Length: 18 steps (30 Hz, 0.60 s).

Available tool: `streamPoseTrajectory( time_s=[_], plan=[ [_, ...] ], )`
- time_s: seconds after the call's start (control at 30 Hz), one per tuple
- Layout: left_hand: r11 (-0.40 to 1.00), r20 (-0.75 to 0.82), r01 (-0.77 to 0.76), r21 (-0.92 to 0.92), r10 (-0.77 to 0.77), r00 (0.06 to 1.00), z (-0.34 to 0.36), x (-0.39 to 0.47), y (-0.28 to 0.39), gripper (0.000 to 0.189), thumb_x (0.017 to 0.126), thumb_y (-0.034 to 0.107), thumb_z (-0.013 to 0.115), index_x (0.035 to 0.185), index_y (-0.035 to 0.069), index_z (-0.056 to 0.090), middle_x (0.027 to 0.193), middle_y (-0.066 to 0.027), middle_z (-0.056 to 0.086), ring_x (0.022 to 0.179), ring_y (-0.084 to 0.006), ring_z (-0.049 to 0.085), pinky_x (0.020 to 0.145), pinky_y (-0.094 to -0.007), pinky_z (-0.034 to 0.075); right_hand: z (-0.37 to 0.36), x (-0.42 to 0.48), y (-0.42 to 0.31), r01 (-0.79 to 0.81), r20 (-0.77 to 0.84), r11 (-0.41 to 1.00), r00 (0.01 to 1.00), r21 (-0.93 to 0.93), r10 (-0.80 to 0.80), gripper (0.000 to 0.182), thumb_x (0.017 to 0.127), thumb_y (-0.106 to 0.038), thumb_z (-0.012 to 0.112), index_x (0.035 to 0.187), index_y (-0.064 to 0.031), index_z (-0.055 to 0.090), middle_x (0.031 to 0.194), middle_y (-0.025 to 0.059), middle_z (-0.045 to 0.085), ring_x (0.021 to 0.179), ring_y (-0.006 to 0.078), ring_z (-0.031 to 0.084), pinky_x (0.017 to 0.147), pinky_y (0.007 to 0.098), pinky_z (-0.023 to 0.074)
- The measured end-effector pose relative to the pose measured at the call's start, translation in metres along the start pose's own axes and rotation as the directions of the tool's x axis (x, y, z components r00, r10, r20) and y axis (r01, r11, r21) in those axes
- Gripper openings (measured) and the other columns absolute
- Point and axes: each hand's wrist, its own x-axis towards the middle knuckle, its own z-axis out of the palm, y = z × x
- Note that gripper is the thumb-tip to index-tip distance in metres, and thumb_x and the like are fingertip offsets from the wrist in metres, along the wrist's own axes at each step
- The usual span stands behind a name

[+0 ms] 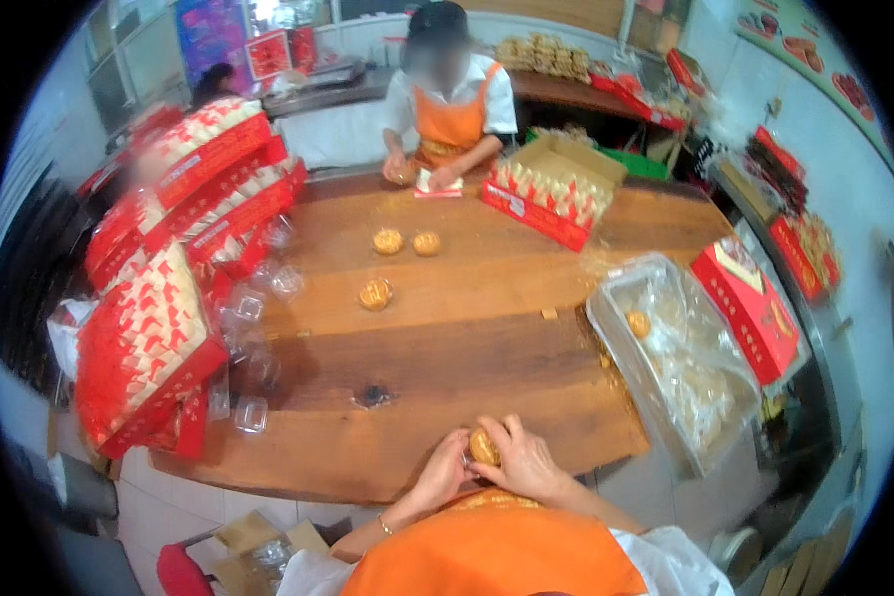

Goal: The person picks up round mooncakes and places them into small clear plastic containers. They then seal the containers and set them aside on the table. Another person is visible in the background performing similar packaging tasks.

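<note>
At the near edge of the wooden table [447, 357], both my hands are around a round golden mooncake [484, 445]. My right hand [525, 458] grips it from the right, with fingers over its top. From the left, my left hand [445, 465] closes on its side; a glint of what looks like clear plastic shows by the fingertips. The mooncake's underside is hidden. Farther up the table sit three more mooncakes, the nearest one [375, 294] apart from a pair [388, 241]. Clear plastic trays [251, 414] lie along the table's left side.
Red boxes of wrapped pieces [149, 350] are stacked at left. Across the table a person [451, 112] in an orange apron handles a mooncake and a wrapper beside an open red box [536, 212]. A plastic-lined crate [678, 365] and a red carton [745, 313] stand at right.
</note>
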Motion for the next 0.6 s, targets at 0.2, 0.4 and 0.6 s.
streamPoseTrajectory(
  time_s=[0.2, 0.4, 0.6],
  plan=[
    [0.997, 0.048, 0.027, -0.067, -0.024, 0.999, 0.005, -0.005, 0.007, 0.032, 0.094, 0.030, 0.039, 0.118, 0.009, 0.047, 0.115, -0.0099, 0.055, 0.105, -0.0231, 0.055, 0.087, -0.0398, 0.046, -0.001, -0.004, 0.000, 0.087, -0.021, 0.996, 0.996, -0.011, -0.088, 0.062, 0.072, -0.029, 0.072, 0.124, -0.0081, 0.043, 0.101, 0.0170, 0.046, 0.085, 0.0362, 0.058, 0.068, 0.0433, 0.0490],
    [0.997, 0.056, -0.038, -0.074, 0.042, 0.998, 0.021, -0.006, 0.007, 0.026, 0.096, 0.020, 0.037, 0.119, 0.008, 0.041, 0.117, -0.0077, 0.050, 0.108, -0.0196, 0.050, 0.089, -0.0366, 0.044, 0.002, -0.006, -0.003, 0.099, 0.014, 0.995, 0.995, 0.006, -0.099, 0.058, 0.078, -0.022, 0.066, 0.127, -0.0072, 0.041, 0.106, 0.0176, 0.047, 0.090, 0.0364, 0.057, 0.072, 0.0429, 0.0486],
    [0.998, 0.059, -0.034, -0.045, 0.037, 0.998, 0.032, -0.013, 0.013, 0.025, 0.098, 0.018, 0.038, 0.120, 0.008, 0.040, 0.116, -0.0063, 0.048, 0.107, -0.0163, 0.050, 0.091, -0.0370, 0.043, 0.007, -0.008, 0.004, -0.065, -0.029, 0.967, 0.997, 0.246, 0.074, 0.043, 0.084, -0.013, 0.058, 0.122, -0.0017, 0.042, 0.097, 0.0189, 0.052, 0.087, 0.0343, 0.057, 0.071, 0.0424, 0.0479]
  ],
)
